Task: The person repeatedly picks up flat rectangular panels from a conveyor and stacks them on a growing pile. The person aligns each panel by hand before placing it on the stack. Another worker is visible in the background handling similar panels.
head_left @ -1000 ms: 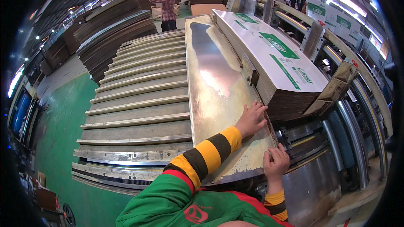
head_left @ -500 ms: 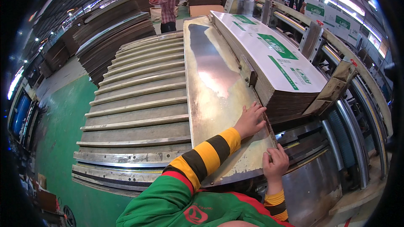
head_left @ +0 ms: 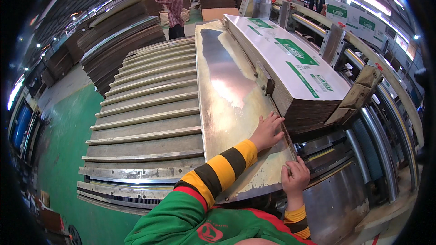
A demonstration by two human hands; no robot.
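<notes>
My left hand lies on the smooth metal table with fingers spread. Its fingertips reach the table's right edge strip, beside the near corner of the cardboard stack. Nearer to me, my right hand is curled at the near end of that same edge strip, its fingers bent over it and the thumb on the table side. The stack is long and several sheets thick, with a white top printed in green. A metal block stands against its left side.
Left of the metal table is a slatted bed with raised bars. Steel rollers and an angled metal bracket flank the stack at right. Brown board piles stand far left, near a person in a checked shirt.
The view has shifted slightly. Both hands keep practically the same places on the table and its edge, and the stack looks unmoved. The distant person still has an arm raised.
</notes>
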